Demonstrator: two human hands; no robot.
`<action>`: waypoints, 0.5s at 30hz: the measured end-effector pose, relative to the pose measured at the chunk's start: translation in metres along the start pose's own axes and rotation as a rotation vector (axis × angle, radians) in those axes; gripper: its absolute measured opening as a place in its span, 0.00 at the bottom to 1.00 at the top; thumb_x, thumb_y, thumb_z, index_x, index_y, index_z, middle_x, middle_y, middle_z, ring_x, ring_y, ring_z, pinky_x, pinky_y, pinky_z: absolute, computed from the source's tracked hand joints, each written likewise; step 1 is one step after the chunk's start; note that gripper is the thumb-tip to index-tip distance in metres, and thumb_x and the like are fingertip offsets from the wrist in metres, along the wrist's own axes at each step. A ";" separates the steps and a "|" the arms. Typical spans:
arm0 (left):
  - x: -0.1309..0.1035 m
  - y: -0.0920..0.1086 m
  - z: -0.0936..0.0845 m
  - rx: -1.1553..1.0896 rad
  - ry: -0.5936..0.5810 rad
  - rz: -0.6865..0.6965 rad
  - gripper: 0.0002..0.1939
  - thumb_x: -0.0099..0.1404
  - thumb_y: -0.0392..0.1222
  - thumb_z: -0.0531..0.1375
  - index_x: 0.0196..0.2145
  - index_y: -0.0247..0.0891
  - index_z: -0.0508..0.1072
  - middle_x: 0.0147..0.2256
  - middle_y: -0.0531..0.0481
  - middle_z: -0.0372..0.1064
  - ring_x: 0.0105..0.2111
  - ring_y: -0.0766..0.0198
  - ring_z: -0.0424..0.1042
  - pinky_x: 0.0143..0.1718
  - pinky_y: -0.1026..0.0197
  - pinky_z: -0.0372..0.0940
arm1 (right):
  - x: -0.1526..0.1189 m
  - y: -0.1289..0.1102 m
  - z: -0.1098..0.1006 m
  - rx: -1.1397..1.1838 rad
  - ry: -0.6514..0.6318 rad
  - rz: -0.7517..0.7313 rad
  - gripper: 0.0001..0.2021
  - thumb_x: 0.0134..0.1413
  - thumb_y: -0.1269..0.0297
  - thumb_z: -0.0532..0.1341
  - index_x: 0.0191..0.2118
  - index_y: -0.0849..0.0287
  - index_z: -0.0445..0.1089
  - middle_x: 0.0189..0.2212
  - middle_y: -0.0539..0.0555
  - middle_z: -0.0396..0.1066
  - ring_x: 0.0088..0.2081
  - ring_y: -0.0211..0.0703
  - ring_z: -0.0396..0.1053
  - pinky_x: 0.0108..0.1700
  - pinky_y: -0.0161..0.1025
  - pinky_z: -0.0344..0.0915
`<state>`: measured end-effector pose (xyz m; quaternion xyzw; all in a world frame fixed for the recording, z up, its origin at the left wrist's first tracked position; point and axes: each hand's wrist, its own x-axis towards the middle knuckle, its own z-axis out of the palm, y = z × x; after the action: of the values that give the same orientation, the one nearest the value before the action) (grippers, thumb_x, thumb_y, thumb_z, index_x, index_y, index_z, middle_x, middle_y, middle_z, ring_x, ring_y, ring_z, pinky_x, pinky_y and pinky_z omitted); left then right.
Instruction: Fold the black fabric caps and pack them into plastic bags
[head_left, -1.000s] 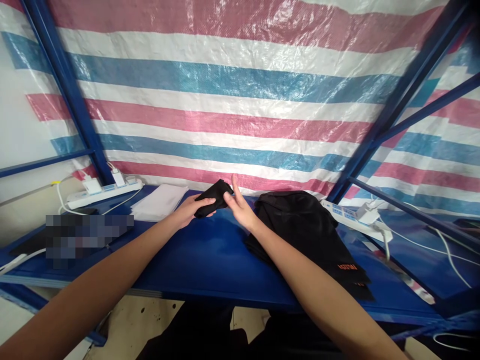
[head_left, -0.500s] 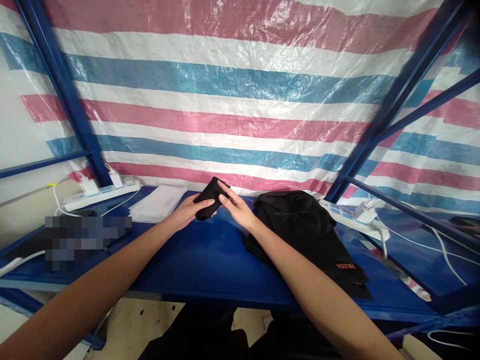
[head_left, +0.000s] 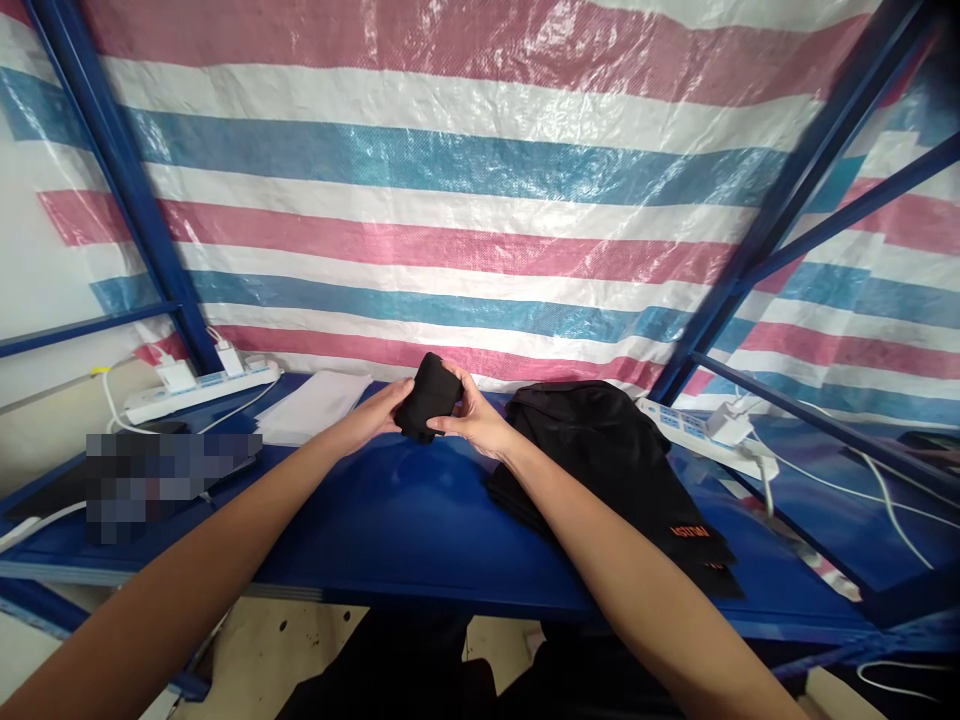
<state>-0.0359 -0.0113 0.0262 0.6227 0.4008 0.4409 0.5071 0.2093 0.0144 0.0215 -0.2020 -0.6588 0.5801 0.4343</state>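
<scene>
A small black folded cloth bundle [head_left: 429, 400] is held up above the blue table [head_left: 390, 520], roughly in the middle of the view. My left hand [head_left: 378, 414] grips its left side, thumb on the near face. On the right side my right hand [head_left: 478, 420] closes round it, with the thumb at the lower edge and fingers at the upper right. The fingers behind the bundle are partly hidden. To the right of my hands lies a pile of black cloth [head_left: 592, 450] with orange lettering at its lower corner.
White sheets [head_left: 311, 405] lie left of my hands. Power strips with plugs stand at the back left [head_left: 202, 388] and right [head_left: 701, 440], trailing white cables. A blurred item sits at the far left. Blue metal posts and a striped plastic sheet [head_left: 450, 220] rise behind.
The bundle has turned more upright, showing a broader face. My right thumb has shifted down to its lower edge, and my left thumb has moved back to its left edge.
</scene>
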 end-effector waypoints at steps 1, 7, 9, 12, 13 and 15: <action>0.001 0.000 -0.009 0.162 0.108 0.038 0.35 0.73 0.69 0.61 0.68 0.46 0.74 0.62 0.38 0.77 0.60 0.40 0.77 0.59 0.43 0.73 | 0.001 0.002 -0.002 0.017 0.035 0.017 0.57 0.41 0.61 0.84 0.74 0.35 0.56 0.67 0.55 0.65 0.49 0.47 0.77 0.43 0.46 0.84; 0.005 -0.014 -0.069 1.044 0.483 0.114 0.18 0.70 0.56 0.62 0.39 0.40 0.85 0.53 0.33 0.80 0.58 0.34 0.76 0.64 0.39 0.66 | 0.003 0.007 -0.013 -0.030 0.276 0.083 0.58 0.39 0.63 0.82 0.75 0.36 0.55 0.62 0.55 0.71 0.43 0.45 0.79 0.42 0.47 0.84; 0.005 -0.021 -0.080 1.095 0.460 -0.025 0.18 0.68 0.57 0.62 0.33 0.41 0.84 0.46 0.32 0.82 0.52 0.33 0.79 0.55 0.41 0.70 | 0.003 0.008 -0.015 -0.044 0.314 0.087 0.59 0.39 0.64 0.81 0.75 0.36 0.53 0.62 0.56 0.71 0.44 0.47 0.80 0.42 0.48 0.84; 0.007 -0.030 -0.086 1.125 0.465 -0.137 0.23 0.68 0.61 0.60 0.30 0.41 0.82 0.39 0.31 0.82 0.45 0.34 0.80 0.47 0.42 0.71 | 0.004 0.009 -0.016 -0.044 0.325 0.092 0.59 0.40 0.65 0.80 0.76 0.37 0.53 0.60 0.55 0.72 0.43 0.47 0.80 0.44 0.50 0.84; 0.007 -0.031 -0.086 1.133 0.488 -0.140 0.24 0.69 0.62 0.59 0.30 0.40 0.81 0.38 0.30 0.82 0.44 0.35 0.80 0.47 0.42 0.71 | 0.004 0.010 -0.016 -0.045 0.321 0.095 0.59 0.39 0.66 0.80 0.76 0.37 0.54 0.59 0.55 0.73 0.43 0.47 0.80 0.44 0.50 0.85; 0.007 -0.030 -0.086 1.146 0.530 -0.112 0.25 0.70 0.62 0.57 0.29 0.39 0.80 0.38 0.29 0.81 0.43 0.35 0.79 0.47 0.42 0.70 | 0.003 0.009 -0.015 -0.044 0.308 0.103 0.59 0.39 0.67 0.80 0.76 0.38 0.54 0.56 0.54 0.73 0.44 0.48 0.80 0.44 0.51 0.85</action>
<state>-0.1179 0.0246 0.0057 0.6431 0.7173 0.2683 -0.0012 0.2171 0.0280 0.0132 -0.3315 -0.5855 0.5494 0.4954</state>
